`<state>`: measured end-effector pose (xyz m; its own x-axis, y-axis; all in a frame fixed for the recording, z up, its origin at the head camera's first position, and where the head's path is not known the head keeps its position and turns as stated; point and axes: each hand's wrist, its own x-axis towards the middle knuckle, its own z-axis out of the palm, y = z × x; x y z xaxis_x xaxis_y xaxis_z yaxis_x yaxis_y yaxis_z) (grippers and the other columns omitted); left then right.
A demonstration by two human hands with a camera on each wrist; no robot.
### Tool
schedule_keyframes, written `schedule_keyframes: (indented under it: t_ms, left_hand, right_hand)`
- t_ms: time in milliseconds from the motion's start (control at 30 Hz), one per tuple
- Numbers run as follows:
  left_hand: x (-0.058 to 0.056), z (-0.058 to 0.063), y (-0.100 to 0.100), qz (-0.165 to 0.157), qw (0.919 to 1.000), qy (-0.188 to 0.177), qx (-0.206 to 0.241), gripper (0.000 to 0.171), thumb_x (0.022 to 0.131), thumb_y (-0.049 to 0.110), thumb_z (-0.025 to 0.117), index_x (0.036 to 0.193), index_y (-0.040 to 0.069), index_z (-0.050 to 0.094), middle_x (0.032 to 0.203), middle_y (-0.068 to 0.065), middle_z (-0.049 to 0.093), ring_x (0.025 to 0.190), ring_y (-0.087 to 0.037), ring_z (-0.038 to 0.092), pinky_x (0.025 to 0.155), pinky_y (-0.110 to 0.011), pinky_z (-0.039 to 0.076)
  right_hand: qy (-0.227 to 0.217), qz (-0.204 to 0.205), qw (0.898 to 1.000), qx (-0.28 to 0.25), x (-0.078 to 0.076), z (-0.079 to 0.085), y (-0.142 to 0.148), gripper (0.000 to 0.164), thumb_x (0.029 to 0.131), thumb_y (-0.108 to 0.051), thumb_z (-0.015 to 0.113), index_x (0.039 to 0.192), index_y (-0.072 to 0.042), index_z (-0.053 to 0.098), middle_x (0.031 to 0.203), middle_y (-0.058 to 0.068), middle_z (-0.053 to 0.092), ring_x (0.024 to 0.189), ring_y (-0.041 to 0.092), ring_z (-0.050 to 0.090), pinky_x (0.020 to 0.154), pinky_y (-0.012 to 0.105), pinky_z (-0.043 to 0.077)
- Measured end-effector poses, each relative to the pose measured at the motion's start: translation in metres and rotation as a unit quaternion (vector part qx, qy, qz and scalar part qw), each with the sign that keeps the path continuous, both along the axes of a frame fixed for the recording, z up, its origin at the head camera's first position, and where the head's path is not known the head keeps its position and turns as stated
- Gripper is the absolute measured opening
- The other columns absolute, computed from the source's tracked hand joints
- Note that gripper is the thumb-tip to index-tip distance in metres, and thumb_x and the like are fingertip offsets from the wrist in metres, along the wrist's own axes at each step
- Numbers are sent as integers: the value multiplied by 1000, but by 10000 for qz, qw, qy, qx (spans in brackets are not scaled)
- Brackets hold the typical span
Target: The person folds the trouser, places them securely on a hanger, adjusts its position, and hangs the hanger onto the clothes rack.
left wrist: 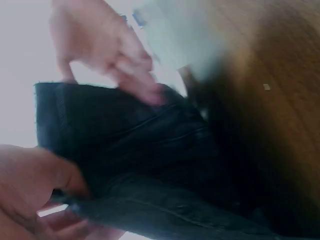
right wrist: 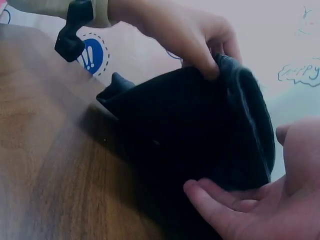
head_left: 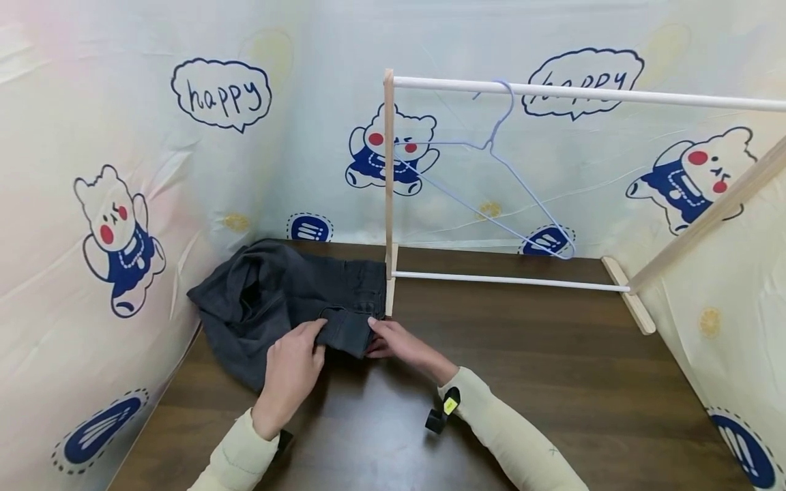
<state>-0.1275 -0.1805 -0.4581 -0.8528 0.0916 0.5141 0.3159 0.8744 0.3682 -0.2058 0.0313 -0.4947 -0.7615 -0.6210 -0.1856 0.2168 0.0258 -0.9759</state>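
A pair of dark grey trousers (head_left: 288, 293) lies bunched on the brown table, left of the rack's near post. My left hand (head_left: 291, 368) pinches the cloth along its near edge; in the right wrist view its thumb (right wrist: 210, 67) presses the fabric with the fingers curled behind. At the right-hand edge of the cloth is my right hand (head_left: 396, 344). In the right wrist view its fingers (right wrist: 215, 197) lie nearly straight against the dark fabric, the thumb standing apart near the edge of an opening. The left wrist view is blurred.
A wooden rack with a white top rail (head_left: 589, 95) stands behind and to the right. One lavender hanger (head_left: 491, 146) hangs from it. A lower white bar (head_left: 510, 280) joins the posts near the table (head_left: 522, 382). Printed cloth (head_left: 215, 177) encloses the back and sides.
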Motion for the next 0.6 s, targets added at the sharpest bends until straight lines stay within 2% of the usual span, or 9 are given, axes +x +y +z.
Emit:
schedule_keyframes:
  t_ms: [100,167,300,433,600]
  left_hand:
    - [8,9,0,-192,9991,-369,-117,37,77,-7,80,113,1,75,108,-17,75,90,-35,74,68,-49,60]
    - [12,16,1,-312,9970,-676,-188,37,75,-6,84,110,2,76,105,-16,76,91,-33,74,71,-49,60]
    - [21,26,4,-435,9929,-1043,-373,37,72,-3,87,108,4,78,101,-14,77,89,-30,74,73,-46,60]
    - [31,30,7,-417,9902,-1220,-532,35,71,0,89,104,7,79,94,-10,77,82,-25,73,69,-42,60]
    - [39,31,11,-437,9924,-1018,-528,34,70,1,89,102,8,80,92,-7,76,80,-22,72,68,-39,59]
  right_hand:
    - [-166,19,9999,41,-4,-6,-1,60,112,-35,30,145,13,42,142,31,54,126,35,60,107,49,48]
    - [-240,-43,9997,34,-10,-8,-1,60,112,-37,31,145,11,45,143,28,55,127,31,59,107,46,49]
    - [-202,-126,9989,392,-21,-5,3,59,111,-39,34,137,10,54,128,20,67,110,16,65,101,42,53]
    - [-177,-257,9964,782,-29,-4,6,55,110,-37,38,128,10,59,109,12,71,95,14,68,91,39,58]
    - [-226,-341,9944,978,-32,-4,7,49,109,-36,44,116,8,64,95,5,69,83,13,69,77,34,62]
